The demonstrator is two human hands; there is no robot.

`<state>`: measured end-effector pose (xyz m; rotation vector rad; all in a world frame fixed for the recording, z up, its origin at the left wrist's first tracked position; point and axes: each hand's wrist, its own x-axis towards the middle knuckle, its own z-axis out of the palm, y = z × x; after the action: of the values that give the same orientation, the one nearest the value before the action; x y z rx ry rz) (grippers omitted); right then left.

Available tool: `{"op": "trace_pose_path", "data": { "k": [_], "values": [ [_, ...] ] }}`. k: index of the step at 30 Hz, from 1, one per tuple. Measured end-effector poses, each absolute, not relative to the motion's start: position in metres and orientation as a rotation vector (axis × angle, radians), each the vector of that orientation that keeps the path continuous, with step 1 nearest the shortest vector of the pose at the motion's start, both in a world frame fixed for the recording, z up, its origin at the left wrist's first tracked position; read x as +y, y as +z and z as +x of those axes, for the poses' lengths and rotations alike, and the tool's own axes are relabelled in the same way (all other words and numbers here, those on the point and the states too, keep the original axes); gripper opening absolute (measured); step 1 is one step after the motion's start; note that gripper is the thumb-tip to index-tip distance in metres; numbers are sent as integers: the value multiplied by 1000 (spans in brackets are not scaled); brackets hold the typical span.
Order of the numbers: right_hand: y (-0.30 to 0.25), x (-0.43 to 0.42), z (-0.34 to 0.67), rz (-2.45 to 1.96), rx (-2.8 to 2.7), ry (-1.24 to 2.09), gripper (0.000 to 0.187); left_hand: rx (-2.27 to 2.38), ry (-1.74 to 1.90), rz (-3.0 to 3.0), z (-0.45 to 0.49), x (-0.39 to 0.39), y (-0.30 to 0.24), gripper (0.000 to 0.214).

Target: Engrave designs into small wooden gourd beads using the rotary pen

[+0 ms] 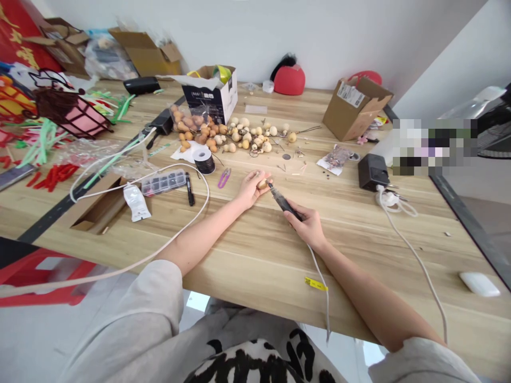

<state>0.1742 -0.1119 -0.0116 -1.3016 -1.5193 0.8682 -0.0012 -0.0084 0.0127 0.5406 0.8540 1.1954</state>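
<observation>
Over the middle of the wooden table, my left hand (pixel 252 187) is closed round a small tan gourd (pixel 263 184), mostly covered by my fingers. A dark, pen-shaped rotary tool (pixel 284 202) with a white cord is gripped in my right hand (pixel 307 223). Its tip points up and left and is at the gourd; contact is too small to make out. Beyond my hands lie several pale gourds (pixel 259 139) and several orange-brown gourds (pixel 207 133). Purple thread snips (pixel 224 178) and a spool of dark cord (pixel 204 160) are to the left of my left hand.
A white cable (pixel 207 197) loops across the left side. A compartment box (pixel 164 182) and a black marker (pixel 189 189) lie there. At right stand a black power adapter (pixel 373 172) and a cardboard box (pixel 355 109). A printed box (pixel 211 96) stands at the back.
</observation>
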Motion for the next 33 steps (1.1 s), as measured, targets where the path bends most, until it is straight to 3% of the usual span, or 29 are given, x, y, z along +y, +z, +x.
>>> {"op": "trace_pose_path", "data": {
  "k": [33],
  "values": [
    [-7,-114,174,-1265,-1577,885,43,872,1177,549,-1,-8,12,16]
  ]
}}
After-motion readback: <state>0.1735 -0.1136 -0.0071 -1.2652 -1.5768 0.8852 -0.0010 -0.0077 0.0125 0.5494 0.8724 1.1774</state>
